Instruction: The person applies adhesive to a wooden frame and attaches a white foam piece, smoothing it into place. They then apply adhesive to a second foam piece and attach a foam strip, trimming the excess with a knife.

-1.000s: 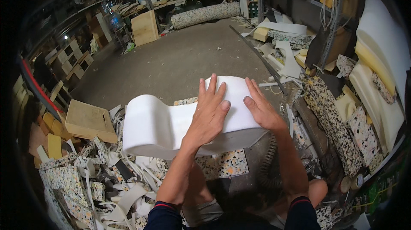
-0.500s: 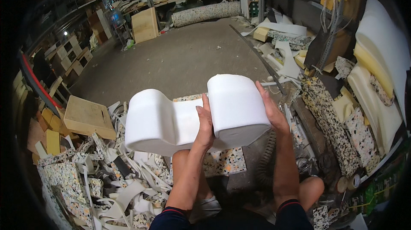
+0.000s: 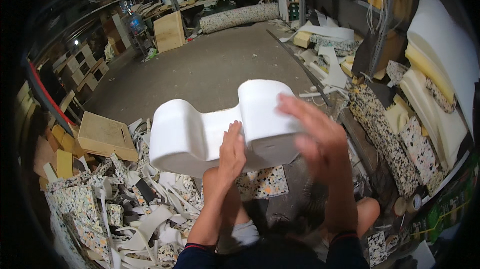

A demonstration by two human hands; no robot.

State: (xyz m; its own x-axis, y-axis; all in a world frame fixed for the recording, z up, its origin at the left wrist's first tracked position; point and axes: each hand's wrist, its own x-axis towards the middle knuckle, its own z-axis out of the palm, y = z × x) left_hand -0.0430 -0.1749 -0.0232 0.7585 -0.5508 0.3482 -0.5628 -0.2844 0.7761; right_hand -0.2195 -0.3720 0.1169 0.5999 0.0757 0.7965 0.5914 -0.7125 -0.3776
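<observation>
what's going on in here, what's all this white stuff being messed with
A white two-humped block, apparently foam, is being handled barehanded. The person's left hand is at the dip between the humps, fingers straight, beside the right-hand hump. The right hand is motion-blurred in front of that hump's right side; whether it touches can't be told. A speckled foam piece shows past the block's near side, and foam scraps lie heaped at the left.

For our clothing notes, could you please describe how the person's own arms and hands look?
The left hand and right hand are gloveless, and the forearms are bare, with no watch visible. The short, dark navy sleeves end in thin red trim. Motion blur hides finer detail on the right hand.
</observation>
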